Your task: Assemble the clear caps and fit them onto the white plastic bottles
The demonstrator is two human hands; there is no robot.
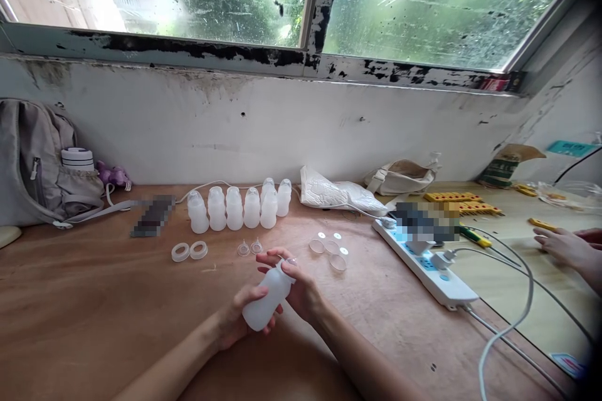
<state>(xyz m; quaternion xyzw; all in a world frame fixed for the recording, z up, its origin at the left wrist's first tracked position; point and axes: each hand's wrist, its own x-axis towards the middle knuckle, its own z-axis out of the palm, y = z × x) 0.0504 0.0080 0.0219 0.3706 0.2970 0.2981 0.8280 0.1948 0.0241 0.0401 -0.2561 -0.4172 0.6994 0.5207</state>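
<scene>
A frosted white baby bottle (264, 302) is tilted between my hands, its neck toward the upper right. My left hand (235, 316) is wrapped round the lower body, thumb on the near side. Up at the neck and top, my right hand (301, 288) grips with thumb and fingers; a clear teat or cap shows partly there. Beyond lie two small clear teats (243, 248). White collar rings (180, 252) rest to the left. Clear caps (337, 262) and small white discs (344, 251) lie to the right. Several similar bottles (234, 208) stand upright in a group at the back.
A white power strip (433, 276) with looping cables (510, 326) lies at right. Behind are a white plastic package (336, 191) and a pouch (404, 177). A backpack (32, 163) and a blurred dark phone-like slab (153, 215) sit left. Another person's hand (567, 247) is far right.
</scene>
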